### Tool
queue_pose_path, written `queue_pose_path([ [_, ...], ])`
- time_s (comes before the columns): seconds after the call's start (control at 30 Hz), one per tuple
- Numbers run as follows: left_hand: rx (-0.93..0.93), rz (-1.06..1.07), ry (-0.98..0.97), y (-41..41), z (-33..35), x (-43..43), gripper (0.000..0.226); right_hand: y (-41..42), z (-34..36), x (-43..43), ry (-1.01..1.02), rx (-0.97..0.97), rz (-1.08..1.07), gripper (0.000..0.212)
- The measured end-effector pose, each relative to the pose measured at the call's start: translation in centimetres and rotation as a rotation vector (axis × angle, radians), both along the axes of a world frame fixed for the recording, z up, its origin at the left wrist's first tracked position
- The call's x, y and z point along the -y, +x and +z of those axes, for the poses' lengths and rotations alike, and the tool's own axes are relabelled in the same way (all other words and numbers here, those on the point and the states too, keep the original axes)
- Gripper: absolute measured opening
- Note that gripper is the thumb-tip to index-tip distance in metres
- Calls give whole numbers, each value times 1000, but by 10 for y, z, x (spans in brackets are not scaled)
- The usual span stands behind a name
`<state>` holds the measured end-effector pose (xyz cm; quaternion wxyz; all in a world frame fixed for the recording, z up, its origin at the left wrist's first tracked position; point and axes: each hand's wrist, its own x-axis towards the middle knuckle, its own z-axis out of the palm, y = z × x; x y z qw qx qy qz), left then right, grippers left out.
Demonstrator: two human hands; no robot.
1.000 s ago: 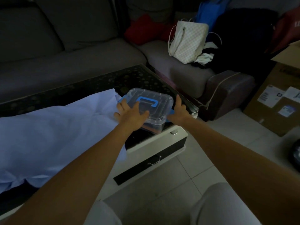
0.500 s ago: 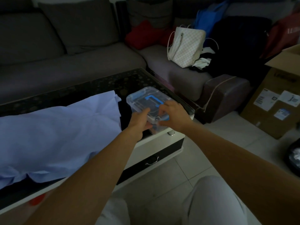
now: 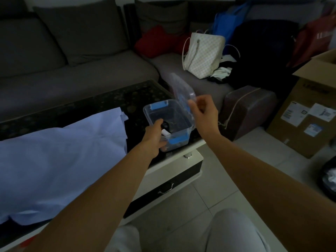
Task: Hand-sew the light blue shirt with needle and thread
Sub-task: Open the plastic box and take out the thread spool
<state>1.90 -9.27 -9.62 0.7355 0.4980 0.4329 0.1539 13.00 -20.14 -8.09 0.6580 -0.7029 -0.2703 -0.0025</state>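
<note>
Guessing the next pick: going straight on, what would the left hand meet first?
The left hand holds the near corner of the clear box; past it, probably the dark object inside; depth unclear.

The room is dim, with a grey L-shaped sofa (image 3: 81, 73) running along the back and round to the right, its brown end arm (image 3: 249, 110) meeting a pale tiled floor (image 3: 218, 179). On the sofa sit a red cushion (image 3: 154, 42), a white checked handbag (image 3: 203, 53), a blue bag (image 3: 227, 20), a heap of dark clothing (image 3: 263, 42) and a red bag (image 3: 312, 40); an open cardboard box (image 3: 309, 113) with printed labels stands on the floor at the right. In front is a coffee table with a dark patterned glass tabletop (image 3: 109, 99) over a white base, whose black drawer front (image 3: 154, 195) carries a metal handle.
</note>
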Motion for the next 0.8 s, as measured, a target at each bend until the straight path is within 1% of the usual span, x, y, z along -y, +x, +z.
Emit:
queue_pose_path([
  [0.1,-46,-1,66,10,-1,5,52,17,-2,12,66,-245,-149,16],
  [0.17,-59,19,79,15,-1,7,55,25,-6,22,142,-427,-224,18],
  [0.2,-60,28,79,18,-2,8,56,28,-8,28,182,-487,-267,18],
  [0.3,-72,3,80,23,-1,11,59,30,-1,44,314,-523,-355,15],
  [0.4,-80,-22,87,26,0,12,61,31,17,53,469,-542,-374,19],
  [0.47,-136,-34,177,27,-1,9,62,32,29,53,543,-568,-329,17],
  [0.53,-213,19,331,21,1,7,65,30,33,47,551,-608,-242,11],
  [0.57,-189,65,372,16,5,6,65,24,35,41,531,-630,-177,11],
  [0.6,-110,103,376,12,9,4,60,18,35,34,503,-651,-103,17],
  [0.67,84,111,292,-1,24,4,41,0,33,17,431,-712,43,29],
  [0.7,126,82,279,-8,29,3,36,-12,33,8,380,-743,120,30],
  [0.73,136,63,306,-14,33,2,32,-23,32,1,318,-760,196,26],
  [0.8,93,113,427,-30,34,-6,24,-46,32,-11,173,-756,319,12],
])
